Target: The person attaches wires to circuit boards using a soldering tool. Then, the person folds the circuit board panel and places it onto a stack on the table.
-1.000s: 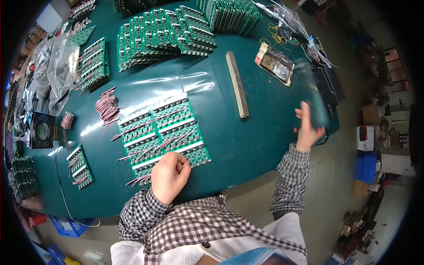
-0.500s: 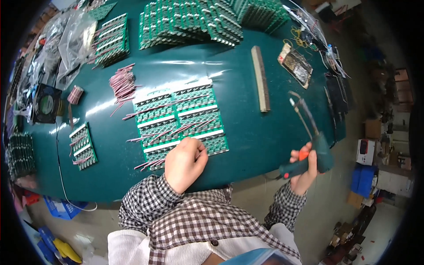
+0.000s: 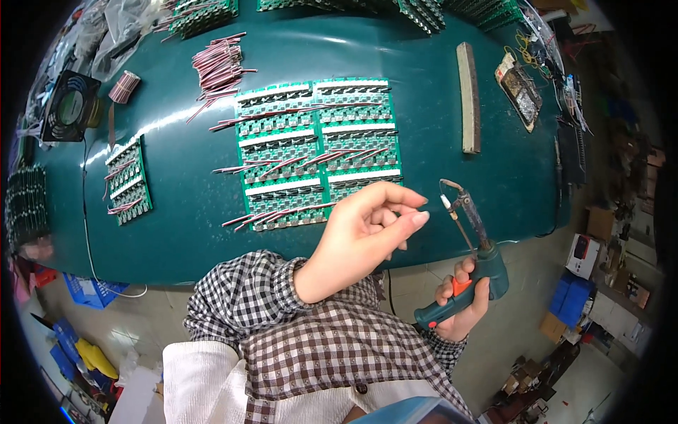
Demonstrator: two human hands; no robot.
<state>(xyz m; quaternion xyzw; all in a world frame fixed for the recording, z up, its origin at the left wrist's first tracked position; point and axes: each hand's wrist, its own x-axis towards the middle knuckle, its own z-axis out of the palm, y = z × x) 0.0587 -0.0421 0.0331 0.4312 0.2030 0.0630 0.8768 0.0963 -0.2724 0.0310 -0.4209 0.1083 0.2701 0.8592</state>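
Note:
In my right hand [image 3: 462, 304] is a green soldering gun [image 3: 487, 272] with an orange trigger. Its metal tip and thin feed tube point up and away from me. My left hand [image 3: 367, 233] is raised near that tip, fingers curled and thumb close to the forefinger; whatever they hold, if anything, is too small to make out. Under and beyond it lies a block of green circuit boards [image 3: 282, 162] in two columns, with white strips and rows of black parts. Red, white and black wires [image 3: 286, 214] lie across them, their ends sticking out on the left.
Behind the boards is a pile of cut wires [image 3: 219, 67]. A smaller board stack [image 3: 128, 180], a wire bundle [image 3: 124, 87] and a black fan [image 3: 71, 106] are at left. A long bar [image 3: 467, 99] and a stained tray [image 3: 519, 92] lie at right. More boards [image 3: 205, 15] stand at the back.
My left hand has lifted off the front edge of the boards and moved right, toward the soldering tip. The soldering gun has come closer and turned leftward. The view has shifted nearer to me.

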